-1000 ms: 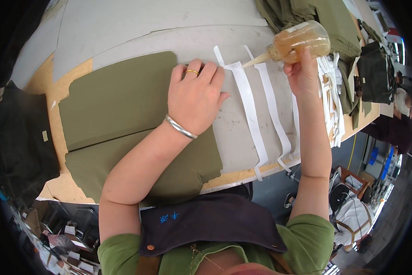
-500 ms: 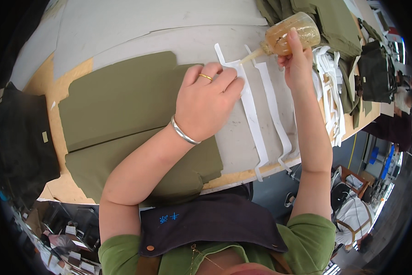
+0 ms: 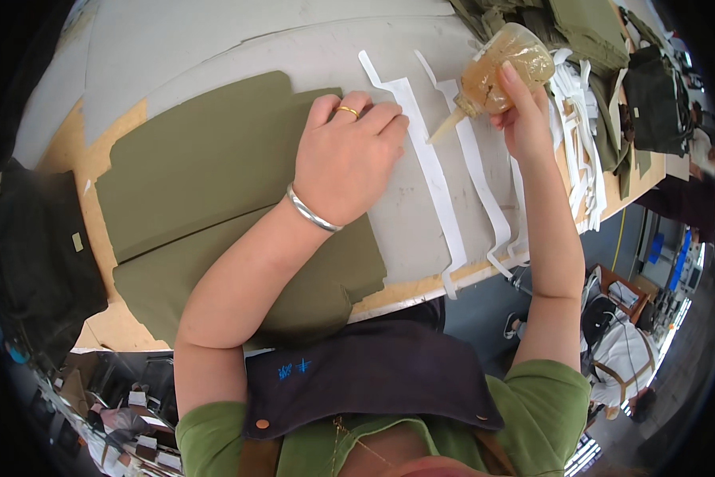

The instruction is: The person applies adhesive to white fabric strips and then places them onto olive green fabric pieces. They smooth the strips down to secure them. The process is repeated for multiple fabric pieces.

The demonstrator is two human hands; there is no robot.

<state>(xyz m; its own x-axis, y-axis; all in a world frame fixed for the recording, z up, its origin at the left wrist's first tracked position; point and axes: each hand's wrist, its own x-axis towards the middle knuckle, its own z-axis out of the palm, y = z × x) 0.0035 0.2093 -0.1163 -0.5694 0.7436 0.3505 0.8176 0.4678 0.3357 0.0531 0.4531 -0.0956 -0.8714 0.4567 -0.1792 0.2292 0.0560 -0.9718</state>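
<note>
Now the bottle's pale nozzle (image 3: 446,127) points farther down the nearest white strip (image 3: 437,187) than half a second ago, when it was at the strip's upper end. The clear bottle (image 3: 492,67) of amber liquid tips more steeply, gripped in the person's right hand (image 3: 524,119) above the strips. The left hand (image 3: 345,163), palm down with fingers loosely bent, has drawn back from the strip's upper end to its left edge, over olive fabric (image 3: 206,143).

The strips lie on a grey sheet (image 3: 401,254) covering most of a wooden table (image 3: 119,326). A second strip (image 3: 480,183) runs just beside the first. Farther right are a tangle of white strips (image 3: 580,151) and piled olive cloth (image 3: 584,32). Dark cloth (image 3: 39,262) is at far left; a person in white (image 3: 623,362) is in the room at lower right.

The right forearm partly hides a third strip (image 3: 519,199). The left fingertips are hidden, so whether they pinch anything cannot be told. The fisheye rim cuts off and blurs the room.
</note>
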